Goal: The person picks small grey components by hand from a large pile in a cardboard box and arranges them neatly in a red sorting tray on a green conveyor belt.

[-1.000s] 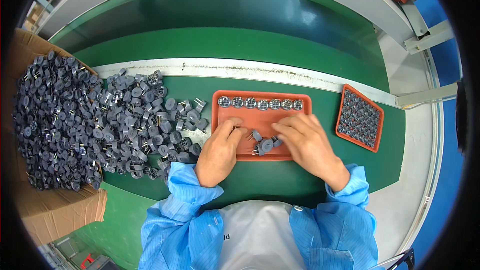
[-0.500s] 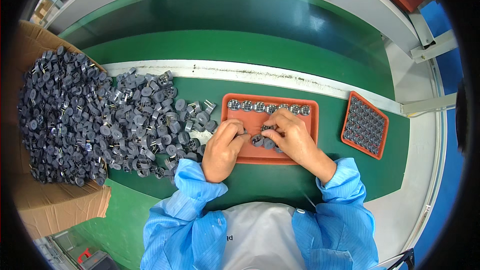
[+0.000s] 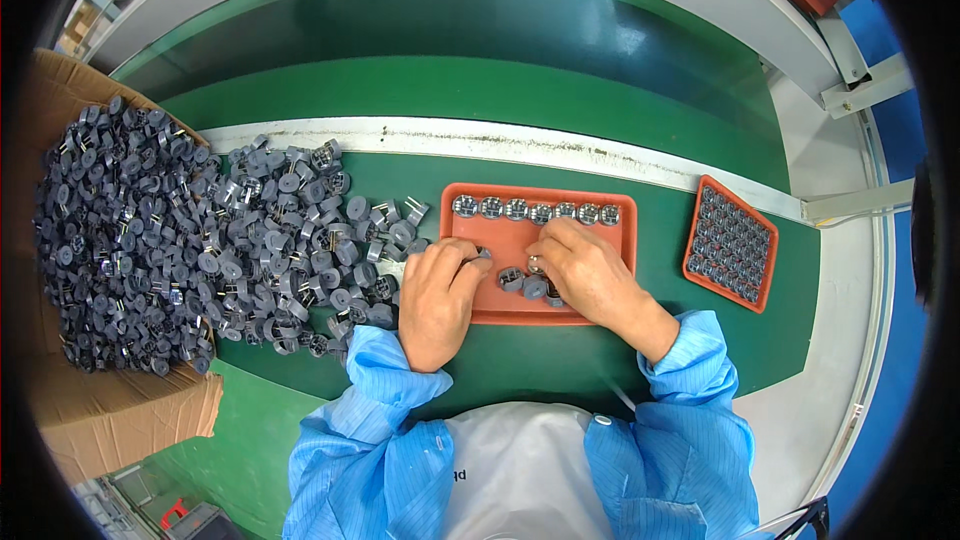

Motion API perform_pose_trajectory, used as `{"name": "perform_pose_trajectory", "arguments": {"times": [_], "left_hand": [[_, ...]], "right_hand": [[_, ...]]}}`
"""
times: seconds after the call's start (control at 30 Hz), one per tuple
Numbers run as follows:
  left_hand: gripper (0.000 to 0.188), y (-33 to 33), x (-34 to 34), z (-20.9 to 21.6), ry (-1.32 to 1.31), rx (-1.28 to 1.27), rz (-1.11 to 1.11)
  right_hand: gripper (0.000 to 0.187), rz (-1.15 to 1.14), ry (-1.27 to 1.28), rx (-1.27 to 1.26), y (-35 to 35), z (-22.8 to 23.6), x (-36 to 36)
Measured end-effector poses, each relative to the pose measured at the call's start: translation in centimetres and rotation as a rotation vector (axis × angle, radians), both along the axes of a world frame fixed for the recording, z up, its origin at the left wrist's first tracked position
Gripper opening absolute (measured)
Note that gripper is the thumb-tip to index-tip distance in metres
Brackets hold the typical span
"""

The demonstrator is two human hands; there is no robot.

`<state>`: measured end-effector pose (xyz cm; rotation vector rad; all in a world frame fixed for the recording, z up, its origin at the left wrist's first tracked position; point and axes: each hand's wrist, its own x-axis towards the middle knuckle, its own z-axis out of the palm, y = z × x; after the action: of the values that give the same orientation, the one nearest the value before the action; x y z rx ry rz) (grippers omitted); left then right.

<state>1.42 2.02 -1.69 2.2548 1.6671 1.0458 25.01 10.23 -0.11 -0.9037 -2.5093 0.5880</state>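
Note:
An orange tray [image 3: 636, 240] lies in front of me with a row of small round grey parts with metal insides [image 3: 515, 209] along its far edge. Over the tray's left side, my left hand [image 3: 438, 295] pinches a grey round part [image 3: 484, 253] between thumb and fingers. My right hand [image 3: 595, 275] is closed on another round part with metal showing [image 3: 536, 264], mostly hidden by the fingers. Below that, several loose grey parts [image 3: 534, 287] rest in the tray, close to the right fingers.
A big heap of the same grey parts [image 3: 290, 240] spreads from a tipped cardboard box [image 3: 130, 420] across the green table [image 3: 540, 365] on the left. At the right stands a second orange tray [image 3: 765, 275] filled with rows of parts. A white rail [image 3: 480, 140] runs behind.
My right fingers have shifted slightly away from me, and the part in them now shows a different side. My left hand has moved a little left, still pinching its part.

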Motion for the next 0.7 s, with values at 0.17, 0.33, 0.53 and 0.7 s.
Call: {"name": "perform_pose_trajectory", "arguments": {"times": [0.17, 0.33, 0.53, 0.7], "left_hand": [[0.032, 0.4, 0.3, -0.3, -0.064, -0.031, 0.048], [0.029, 0.0, 1.2, 0.3, -0.046, -0.065, 0.034], [0.020, -0.5, 1.0, 0.0, -0.075, -0.092, -0.020], [0.027, -0.7, 1.1, 0.6, 0.029, -0.079, -0.043]], "right_hand": [[0.014, 0.026, -0.087, 0.054, 0.3, -0.2, -0.7], [0.015, 0.085, -0.002, 0.058, -0.7, 0.0, -0.8], [0.015, -0.122, 0.018, 0.015, -1.5, -1.4, -1.0], [0.016, -0.162, 0.063, 0.013, -1.4, -1.0, -1.7]]}}
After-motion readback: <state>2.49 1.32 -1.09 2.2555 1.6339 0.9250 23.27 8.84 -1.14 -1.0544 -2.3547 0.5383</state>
